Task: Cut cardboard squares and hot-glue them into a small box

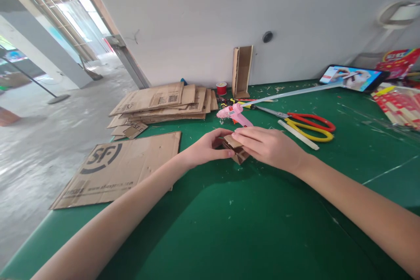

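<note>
Between my hands, low over the green table, is a small cardboard box [240,156] with a flat piece at its top. My left hand [213,146] grips the box's left side, thumb in front and fingers behind. Across the top and right side lie the fingers of my right hand [271,146], closed on the same box; they hide part of it. Just behind my hands rests a pink glue gun [241,116], with a long clear glue stick [292,93] sticking out of its back.
Scissors [310,124] with red and yellow handles and a pale stick [298,134] lie to the right. Flat cardboard [141,157] and a cardboard stack [157,100] lie left. Against the wall stand a cardboard channel [242,72], a red spool [222,89] and a phone [354,78].
</note>
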A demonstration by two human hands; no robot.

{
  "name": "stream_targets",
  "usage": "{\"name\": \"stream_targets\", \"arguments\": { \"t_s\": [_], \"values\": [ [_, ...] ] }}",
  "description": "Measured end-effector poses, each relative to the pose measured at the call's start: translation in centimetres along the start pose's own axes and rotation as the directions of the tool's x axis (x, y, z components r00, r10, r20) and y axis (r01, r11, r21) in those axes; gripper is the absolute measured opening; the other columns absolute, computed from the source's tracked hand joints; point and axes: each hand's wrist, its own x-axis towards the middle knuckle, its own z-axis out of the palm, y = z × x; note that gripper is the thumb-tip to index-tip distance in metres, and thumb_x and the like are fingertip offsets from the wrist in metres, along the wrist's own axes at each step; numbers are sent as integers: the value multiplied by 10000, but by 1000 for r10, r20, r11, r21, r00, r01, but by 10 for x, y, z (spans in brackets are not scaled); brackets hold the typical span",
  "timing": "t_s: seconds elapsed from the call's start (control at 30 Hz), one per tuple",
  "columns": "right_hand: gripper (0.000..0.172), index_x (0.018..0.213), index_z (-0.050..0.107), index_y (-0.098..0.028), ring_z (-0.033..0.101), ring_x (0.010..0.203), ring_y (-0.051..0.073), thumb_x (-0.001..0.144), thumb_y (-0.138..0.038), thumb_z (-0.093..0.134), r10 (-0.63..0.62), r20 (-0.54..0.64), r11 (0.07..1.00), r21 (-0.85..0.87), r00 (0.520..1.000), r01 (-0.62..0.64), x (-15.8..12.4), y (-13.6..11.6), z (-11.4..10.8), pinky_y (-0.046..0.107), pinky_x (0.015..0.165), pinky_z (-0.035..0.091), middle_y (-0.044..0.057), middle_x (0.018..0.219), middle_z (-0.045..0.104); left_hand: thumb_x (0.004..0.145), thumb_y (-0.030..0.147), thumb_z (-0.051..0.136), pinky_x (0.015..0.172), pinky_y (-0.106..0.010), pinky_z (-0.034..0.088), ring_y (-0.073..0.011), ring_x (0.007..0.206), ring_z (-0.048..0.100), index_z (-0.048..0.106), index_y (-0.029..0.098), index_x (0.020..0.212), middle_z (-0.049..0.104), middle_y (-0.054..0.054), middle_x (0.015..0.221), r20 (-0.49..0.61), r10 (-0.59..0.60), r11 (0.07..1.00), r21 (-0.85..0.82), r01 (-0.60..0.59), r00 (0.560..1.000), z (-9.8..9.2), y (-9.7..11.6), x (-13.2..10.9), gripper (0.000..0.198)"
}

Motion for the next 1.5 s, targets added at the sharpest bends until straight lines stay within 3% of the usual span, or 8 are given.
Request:
{"name": "stream_targets", "arguments": {
  "t_s": [0.3,0.6,0.8,0.97,1.1,1.2,1.33,1.5],
  "values": [
    [223,1084,617,-105,666,945,216,898,-142,500,-89,48,992,-86,995,93,-7,9,-2,325,697,582,107,1061,701,737,243,707,877,-369,467,-231,1072,563,494,165,1156,560,-109,1197,-54,-17,998,60,20,998,8,3,1,476],
    [227,1075,622,-97,683,908,211,887,-121,498,-98,-2,988,-120,995,97,-9,9,0,314,650,591,114,1039,706,776,278,681,957,-392,422,-234,1124,546,536,170,1118,587,-101,1180,7,9,999,54,-10,1000,2,2,0,386],
    [255,1113,600,-79,661,980,202,892,-108,475,-24,-70,1000,-7,997,23,-12,10,6,337,796,587,137,1089,689,713,290,749,989,-435,409,-273,1174,520,482,188,1201,546,-125,1242,14,81,989,125,-82,997,2,-6,3,566],
    [271,1129,606,-77,662,975,210,888,-109,486,68,-93,997,36,993,-65,-12,7,12,347,814,582,136,1072,695,599,365,825,1003,-477,397,-298,1179,502,219,228,1402,437,-153,1328,-212,108,981,179,-70,971,20,-15,2,1015],
    [290,1144,608,-79,664,973,218,876,-113,503,116,-112,992,55,987,-110,-11,5,13,346,818,576,141,1089,690,625,377,807,945,-445,433,-248,1037,569,168,209,1415,532,-107,1138,-328,138,974,218,-67,934,26,-20,2,1030],
    [299,1153,602,-113,662,974,207,873,-107,498,185,-149,981,94,971,-172,-10,5,10,332,817,567,118,1093,693,645,362,792,935,-415,429,-221,1015,568,176,215,1410,541,-79,1087,-337,180,955,286,-82,924,14,-16,3,993],
    [285,1148,594,-165,674,898,180,888,-136,480,285,-161,955,135,945,-265,-9,8,7,303,732,562,80,1058,706,604,372,808,967,-420,386,-233,1053,534,183,211,1421,546,-58,1051,-345,242,866,499,-41,907,-20,-5,4,1041],
    [292,1156,606,-175,666,869,180,903,-165,460,197,117,978,50,973,-204,-8,7,7,281,631,544,72,1076,684,625,387,782,980,-419,378,-233,1055,523,164,187,1440,540,-74,1099,-419,278,796,604,37,865,-53,-6,4,1042]
  ]
}}
